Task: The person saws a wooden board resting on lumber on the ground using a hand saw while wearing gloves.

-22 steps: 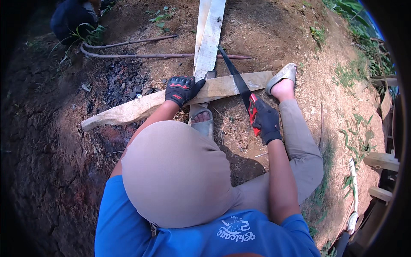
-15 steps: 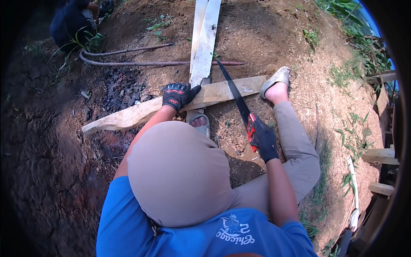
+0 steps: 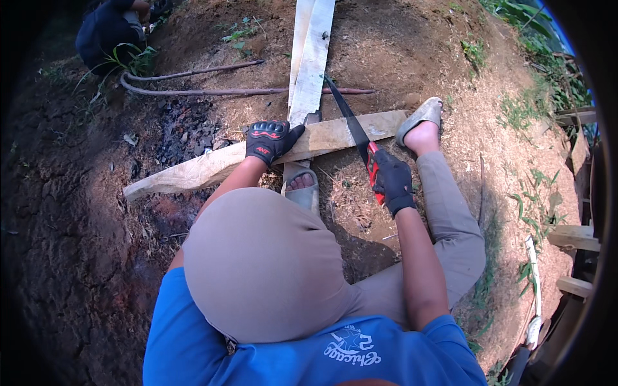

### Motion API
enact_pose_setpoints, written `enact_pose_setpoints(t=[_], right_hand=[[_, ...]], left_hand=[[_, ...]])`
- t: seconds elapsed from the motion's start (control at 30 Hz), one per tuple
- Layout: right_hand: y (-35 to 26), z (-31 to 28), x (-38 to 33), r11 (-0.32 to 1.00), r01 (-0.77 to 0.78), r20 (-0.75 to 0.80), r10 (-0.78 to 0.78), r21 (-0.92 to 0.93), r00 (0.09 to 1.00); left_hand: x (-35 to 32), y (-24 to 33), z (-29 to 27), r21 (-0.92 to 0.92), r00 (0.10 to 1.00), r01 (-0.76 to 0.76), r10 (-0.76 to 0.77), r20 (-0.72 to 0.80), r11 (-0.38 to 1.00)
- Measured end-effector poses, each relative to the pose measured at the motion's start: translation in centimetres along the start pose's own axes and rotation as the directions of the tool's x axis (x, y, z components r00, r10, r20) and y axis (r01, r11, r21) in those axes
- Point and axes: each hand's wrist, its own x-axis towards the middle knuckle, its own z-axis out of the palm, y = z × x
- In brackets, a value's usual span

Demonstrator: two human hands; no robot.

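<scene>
A pale, rough-edged plank [image 3: 257,157] lies across the bare dirt, resting on a longer whitish board [image 3: 312,58], with the dark blade of a handsaw [image 3: 351,125] set in it. The gloved left hand [image 3: 269,140] presses flat on the plank; the gloved right hand [image 3: 391,180] is closed around the saw's red handle. Since the earlier frame the saw has been drawn back toward the person.

A long plank [image 3: 270,154] lay crosswise on the dirt ground [image 3: 77,244] in front of the person. A second board [image 3: 312,58] ran away from them, its near end on the plank. The left hand [image 3: 270,140] pressed on the plank beside that crossing. To the right, the right hand [image 3: 391,181] held a handsaw [image 3: 351,125] whose blade crossed the plank. One foot [image 3: 301,186] sat just before the plank, the other [image 3: 421,122] at its right end. Two rods [image 3: 212,90] lay behind.
</scene>
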Motion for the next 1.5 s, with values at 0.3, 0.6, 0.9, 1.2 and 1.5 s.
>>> enact_pose_setpoints(t=[0.3, 0.6, 0.9, 1.2, 1.5], right_hand=[[3.7, -4.3, -6.3, 0.843, 0.23, -0.015, -0.271, -0.486, 0.962], [4.4, -7.2, -10.2, 0.95, 0.179, 0.012, -0.182, -0.254, 0.983], [-0.3, -1.4, -1.3, 0.998, -0.055, -0.014, 0.054, -0.019, 0.998], [1.9, -8.4, -15.4, 0.981, -0.169, -0.089, 0.161, -0.096, 0.983], [-0.9, -3.1, -5.1, 0.989, -0.026, -0.012, 0.025, -0.148, 1.0]], left_hand=[[-0.3, -0.3, -0.1, 0.021, 0.999, 0.033, -0.033, 0.011, 0.999], [-0.3, 0.7, -0.6, 0.042, 0.998, 0.018, -0.021, 0.052, 0.999], [-0.1, 0.4, -0.3, 0.03, 0.997, 0.047, -0.049, 0.064, 0.998], [-0.6, 0.0, -0.2, 0.052, 0.997, 0.058, -0.06, 0.045, 0.997], [-0.4, 0.2, 0.1, 0.052, 0.998, 0.044, -0.046, 0.038, 0.998]])
